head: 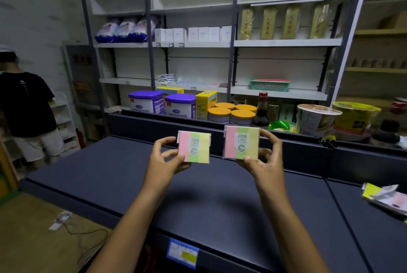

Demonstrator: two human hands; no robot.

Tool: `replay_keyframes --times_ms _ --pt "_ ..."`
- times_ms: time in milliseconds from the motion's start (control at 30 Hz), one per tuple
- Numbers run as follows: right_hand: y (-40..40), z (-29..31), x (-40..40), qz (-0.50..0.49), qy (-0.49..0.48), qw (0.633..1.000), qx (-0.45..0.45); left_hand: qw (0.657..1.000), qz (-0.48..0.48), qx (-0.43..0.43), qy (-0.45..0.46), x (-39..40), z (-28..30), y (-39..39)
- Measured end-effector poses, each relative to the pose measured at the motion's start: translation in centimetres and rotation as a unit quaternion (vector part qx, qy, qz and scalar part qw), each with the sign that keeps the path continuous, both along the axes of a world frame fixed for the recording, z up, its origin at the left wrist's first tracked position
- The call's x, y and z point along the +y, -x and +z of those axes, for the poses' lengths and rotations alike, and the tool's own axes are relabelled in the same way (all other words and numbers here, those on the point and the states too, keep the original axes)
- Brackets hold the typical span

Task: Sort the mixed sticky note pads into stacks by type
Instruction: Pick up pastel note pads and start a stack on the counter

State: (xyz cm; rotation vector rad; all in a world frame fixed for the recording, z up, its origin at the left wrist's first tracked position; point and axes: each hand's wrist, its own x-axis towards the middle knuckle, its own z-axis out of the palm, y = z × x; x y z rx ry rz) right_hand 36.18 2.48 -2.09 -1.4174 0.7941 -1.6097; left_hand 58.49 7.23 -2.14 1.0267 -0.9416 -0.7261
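Two sticky note pads are held up side by side at centre frame, above the dark blue flat surface [136,186]. The left hand [164,163] is closed on a plastic-wrapped square pad striped pink, green and yellow [193,147], gripped at its lower left corner between thumb and fingers. The right hand [265,162] is closed on a second pad of the same three-stripe pattern [241,142], thumb at the lower edge, fingers along the right edge. Both pads are upright, faces toward the camera, each with a label reading "2209"; they are near one another but not touching.

At the right edge of the frame, a blurred pile of wrapped pads in yellow-green and pink [384,197] is seen lying on the surface. Behind the surface, purple-lidded white tins [146,102] and orange-lidded jars [232,113] are noted on a lower shelf. A person in a black shirt [24,105] is recorded at the left edge
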Motion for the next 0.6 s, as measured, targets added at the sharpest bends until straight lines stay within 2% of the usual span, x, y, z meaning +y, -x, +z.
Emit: replay_keyframes --times_ms 200,400,600 --pt "-3.4 0.2 -3.0 -0.035 0.009 0.999 0.028 0.994 -0.055 -0.052 -0.075 -5.3 -1.8 -4.2" --pt "-7.8 -0.6 -5.7 -0.047 -0.005 0.999 0.017 0.97 -0.107 -0.155 -0.153 -9.7 -3.4 -8.5" --pt "-11.5 -0.4 -7.8 -0.063 -0.007 0.998 0.025 0.936 -0.122 -0.285 -0.166 -12.7 -4.3 -11.3"
